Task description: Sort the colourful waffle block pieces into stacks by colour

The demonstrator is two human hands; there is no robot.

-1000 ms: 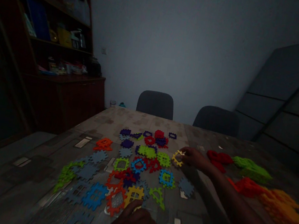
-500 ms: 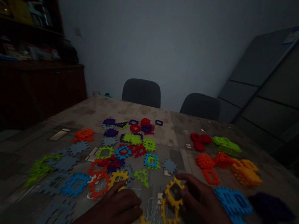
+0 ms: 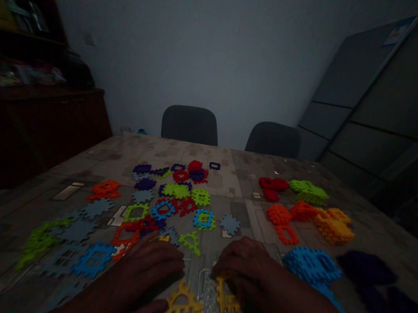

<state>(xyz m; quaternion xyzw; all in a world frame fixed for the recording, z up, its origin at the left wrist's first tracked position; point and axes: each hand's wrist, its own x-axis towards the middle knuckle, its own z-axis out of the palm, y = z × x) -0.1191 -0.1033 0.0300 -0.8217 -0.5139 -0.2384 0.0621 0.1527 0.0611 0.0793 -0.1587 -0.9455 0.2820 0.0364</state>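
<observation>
Beyond the long table (image 3: 235,192), I see a tall gray cabinet (image 3: 340,82) through the head camera. Its blue and white paper (image 3: 398,32) is too small and dark for me to read. The left hand (image 3: 147,267) keeps thumb and fingers apart, thumb by a yellow arch piece (image 3: 192,307) on the table. The right hand (image 3: 249,270) bends over a yellow frame piece (image 3: 227,303); I can't tell if it's holding tight.

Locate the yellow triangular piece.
In the head view, the yellow triangular piece lies at lower centre, by the thumb of the left hand, left of the yellow piece partly covered by the right hand.
</observation>
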